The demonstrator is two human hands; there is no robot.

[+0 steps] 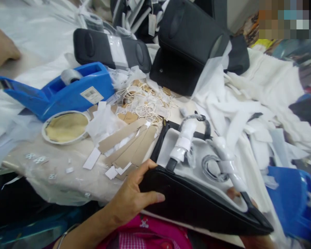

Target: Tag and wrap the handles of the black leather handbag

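In front of me a black handbag (197, 204) is held tilted at the table's edge. White wrapping paper (168, 148) covers its upper side. Its wrapped handles (188, 133) lie on top, with a coil of grey cord (214, 168) beside them. My left hand (134, 193) grips the bag's left corner, thumb on the front panel and fingers over the upper edge. At the right end, my right hand (234, 193) is around the bag; its fingertips show by a handle, and the bag hides the rest.
Brown card strips (129, 145), a pile of strung tags (150, 103), a round tape roll (66, 128) and a blue tape dispenser (75, 90) lie leftward. Behind are black bags (191, 34). White paper (223, 103) and another blue dispenser (287, 193) are rightward. Another person's hand (2, 48) is far left.
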